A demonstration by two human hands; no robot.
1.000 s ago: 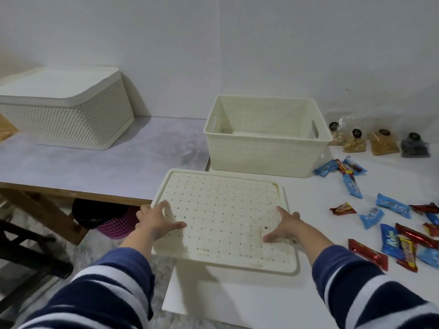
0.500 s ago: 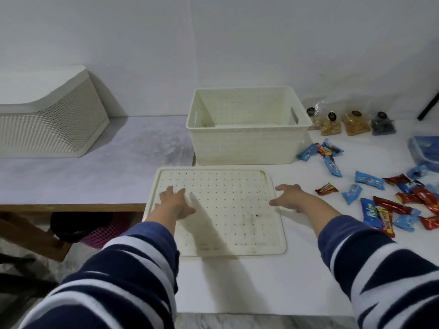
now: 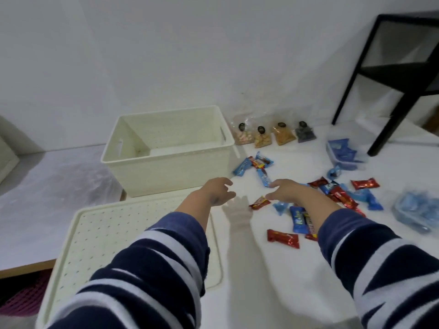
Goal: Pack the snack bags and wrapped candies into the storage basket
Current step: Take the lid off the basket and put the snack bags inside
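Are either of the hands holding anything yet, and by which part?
Nothing is held. The left hand and right hand hover open above the table, fingers spread, near the wrapped candies; neither grip has closed on one.

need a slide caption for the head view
Both hands reach empty toward candies beside the open basket; lid lies in front.

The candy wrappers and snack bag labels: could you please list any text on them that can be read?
Blue wrapper below the right hand: white script lettering, too blurred to read.
Red wrappers: print too small.
Snack bags: round black labels, unreadable.
Basket and lid: no text.
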